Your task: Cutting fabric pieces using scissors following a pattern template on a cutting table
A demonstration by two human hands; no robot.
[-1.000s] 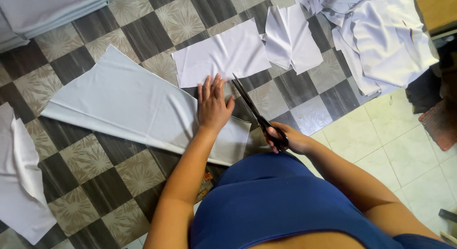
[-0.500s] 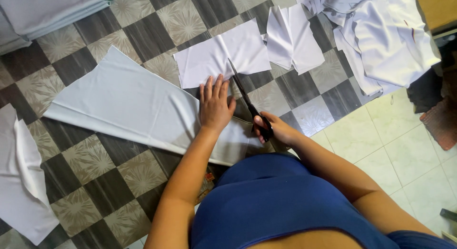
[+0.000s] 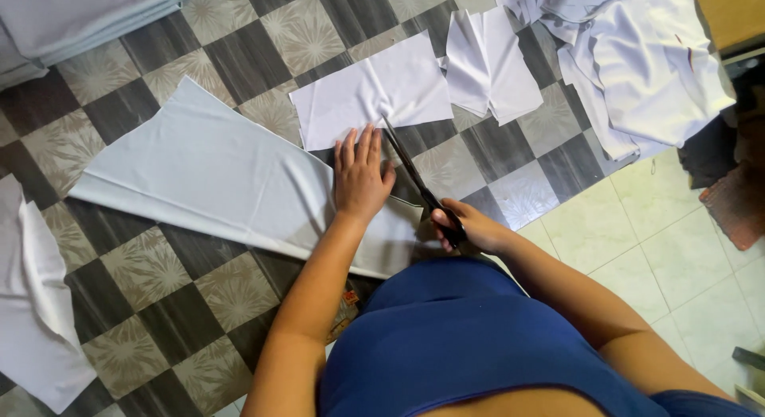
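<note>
Right hand (image 3: 470, 226) was closed round the handles of one pair of long black-bladed scissors (image 3: 418, 182), blades close together and pointing away from the body along the edge of the large pale grey-blue fabric panel (image 3: 207, 178). That panel lay flat on the dark-and-light checkered tile floor (image 3: 231, 58), running out leftward from the person. Left hand (image 3: 362, 174) lay open and flat, fingers spread, pressing the panel down just beside the blades; it gripped nothing. Two smaller cut white fabric pieces (image 3: 374, 90) sat just beyond the scissor tips. One heap of white cloth (image 3: 637, 66) lay upper right, one folded grey stack (image 3: 72, 18) upper left, and one loose white piece (image 3: 32, 305) at the left edge.
</note>
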